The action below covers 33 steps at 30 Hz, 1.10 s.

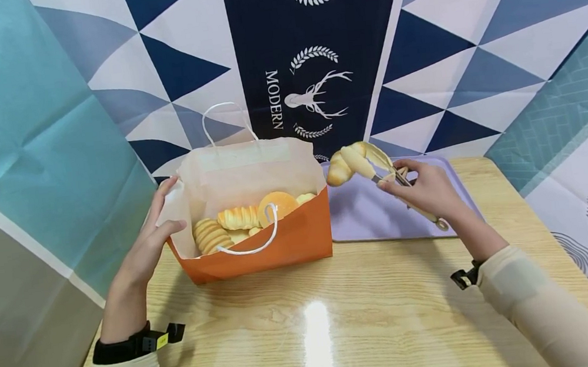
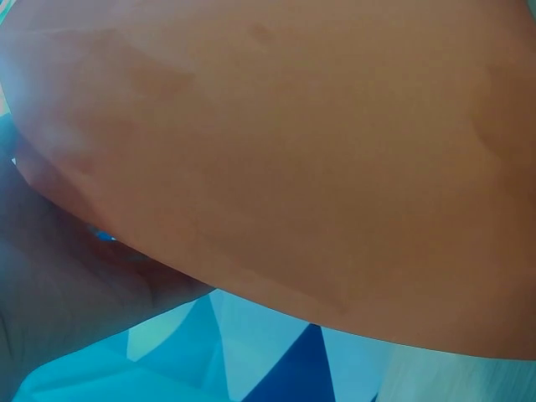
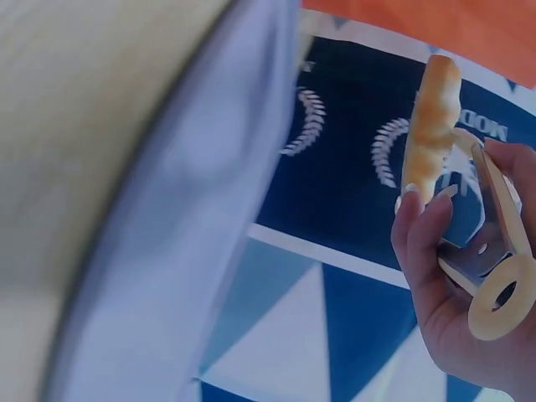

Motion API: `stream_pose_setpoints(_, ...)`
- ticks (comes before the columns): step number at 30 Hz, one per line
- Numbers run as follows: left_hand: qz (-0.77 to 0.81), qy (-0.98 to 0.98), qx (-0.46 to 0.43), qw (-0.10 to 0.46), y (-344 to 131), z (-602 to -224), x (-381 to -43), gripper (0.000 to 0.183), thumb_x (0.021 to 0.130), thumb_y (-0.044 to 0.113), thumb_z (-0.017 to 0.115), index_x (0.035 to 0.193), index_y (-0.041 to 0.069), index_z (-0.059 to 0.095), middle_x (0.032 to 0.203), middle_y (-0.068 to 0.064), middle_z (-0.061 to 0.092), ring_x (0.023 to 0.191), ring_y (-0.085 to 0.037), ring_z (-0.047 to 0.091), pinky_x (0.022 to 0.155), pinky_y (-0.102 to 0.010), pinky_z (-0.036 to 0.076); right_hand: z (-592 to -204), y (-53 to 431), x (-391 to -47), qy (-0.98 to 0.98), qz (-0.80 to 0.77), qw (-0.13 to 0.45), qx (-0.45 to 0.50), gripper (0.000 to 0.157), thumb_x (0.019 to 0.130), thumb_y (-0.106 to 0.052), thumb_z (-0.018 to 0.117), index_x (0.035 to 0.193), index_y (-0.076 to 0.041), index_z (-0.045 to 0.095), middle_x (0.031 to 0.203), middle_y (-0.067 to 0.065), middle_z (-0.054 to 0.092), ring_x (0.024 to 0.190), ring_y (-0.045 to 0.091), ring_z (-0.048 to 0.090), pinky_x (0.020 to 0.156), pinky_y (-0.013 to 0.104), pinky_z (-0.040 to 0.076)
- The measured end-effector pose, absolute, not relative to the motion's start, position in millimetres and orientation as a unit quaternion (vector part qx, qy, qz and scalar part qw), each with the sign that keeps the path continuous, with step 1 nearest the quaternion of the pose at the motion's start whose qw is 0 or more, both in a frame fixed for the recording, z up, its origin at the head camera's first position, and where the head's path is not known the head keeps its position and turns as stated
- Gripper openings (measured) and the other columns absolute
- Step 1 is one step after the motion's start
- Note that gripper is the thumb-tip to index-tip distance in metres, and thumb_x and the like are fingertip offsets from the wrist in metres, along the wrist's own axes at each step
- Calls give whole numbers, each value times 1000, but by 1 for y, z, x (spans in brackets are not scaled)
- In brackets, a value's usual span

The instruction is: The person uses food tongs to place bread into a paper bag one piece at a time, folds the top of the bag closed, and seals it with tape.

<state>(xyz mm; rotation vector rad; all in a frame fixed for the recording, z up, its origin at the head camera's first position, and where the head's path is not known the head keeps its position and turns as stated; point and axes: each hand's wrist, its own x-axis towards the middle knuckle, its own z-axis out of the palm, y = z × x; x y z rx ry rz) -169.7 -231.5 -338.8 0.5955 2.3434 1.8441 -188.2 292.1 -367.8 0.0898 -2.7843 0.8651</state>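
An orange paper bag [image 1: 284, 245] with a white lining and white handles stands open-topped on the table. My left hand [image 1: 143, 245] grips its left rim, with thumb and fingers at the edge; the left wrist view is mostly filled by the bag's orange side [image 2: 293, 167]. Inside lie a ridged roll [image 1: 211, 236], a twisted bread [image 1: 239, 218] and a round orange bun [image 1: 281, 203], among other pieces. In my right hand [image 1: 427, 188] are cream-and-metal tongs [image 1: 427, 214], which clamp a croissant-like bread [image 1: 339, 171] just right of the bag, above the tray.
A lilac tray [image 1: 366, 218] lies right of the bag on the wooden table [image 1: 244, 330]. Behind the table hangs a cloth with blue and white triangles [image 1: 445, 45]. A teal cloth [image 1: 11, 116] hangs at the left.
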Motion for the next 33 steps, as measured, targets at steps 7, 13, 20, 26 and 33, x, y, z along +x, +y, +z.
stream_pose_setpoints(7,608,767,198,51,-231,-338,-171,73,95,2,41,159,23,12,163,10,-7,144,-17,-6,107,-73,0,-322,279,-184,-924,370,97,7,72,81,-57,72,133,-9,58,88,23,72,52,22,67,43,33,54)
stream_pose_setpoints(13,614,762,201,50,-231,-337,-171,73,95,1,40,159,21,11,163,8,-6,144,-19,-2,108,-72,3,-293,263,-180,-919,381,99,20,74,80,-58,72,137,-14,56,102,15,68,62,19,70,46,31,56)
stream_pose_setpoints(20,620,755,206,52,-231,-338,-171,73,96,-1,38,159,20,10,163,3,0,142,-24,6,107,-70,8,-271,238,-174,-922,373,90,49,75,79,-58,72,139,-17,54,103,14,69,68,20,70,48,32,57)
stream_pose_setpoints(26,621,755,207,50,-231,-339,-172,71,96,0,38,159,21,10,163,1,5,141,-24,12,107,-67,11,-254,214,-173,-919,374,93,81,72,78,-57,74,136,-17,57,104,13,68,74,20,70,49,30,57)
stream_pose_setpoints(33,622,754,205,52,-232,-339,-171,71,97,1,36,159,23,9,162,-2,8,139,-26,16,105,-65,15,-245,185,-172,-916,367,91,131,70,74,-56,78,130,-19,60,82,8,69,61,18,67,44,34,54)
